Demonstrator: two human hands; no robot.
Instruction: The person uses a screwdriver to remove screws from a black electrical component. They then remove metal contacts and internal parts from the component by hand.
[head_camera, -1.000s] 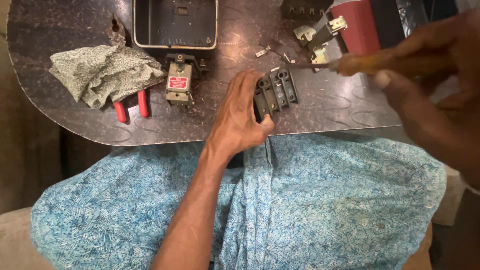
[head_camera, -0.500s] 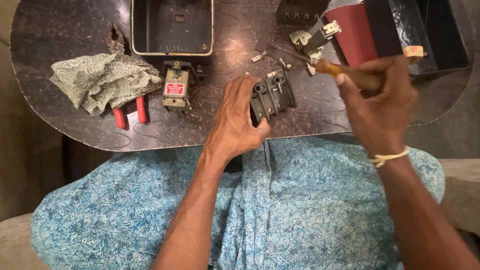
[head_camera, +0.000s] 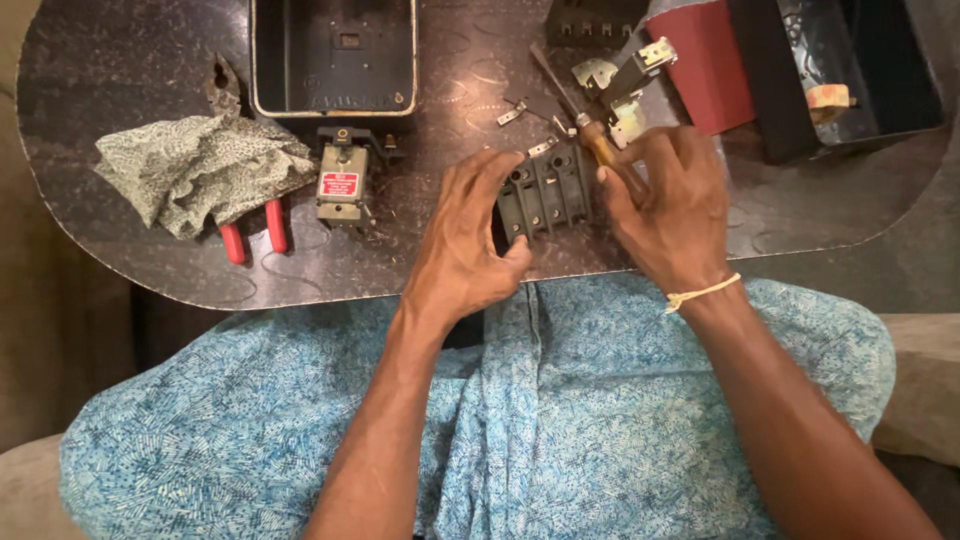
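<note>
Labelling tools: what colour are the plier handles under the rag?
Red plier handles, poking out beneath the patterned rag; head view.

Both forearms were bare, with no sleeves reaching into the head view. The left hand (head_camera: 462, 250) wore no ring or band that could be seen. The right hand (head_camera: 668, 208) had a thin, pale yellowish thread (head_camera: 703, 292) tied around its wrist, knotted on the inner side. The lap was covered by a loose blue cloth garment (head_camera: 560, 420) printed with fine white dashes and folded down the middle.
</note>
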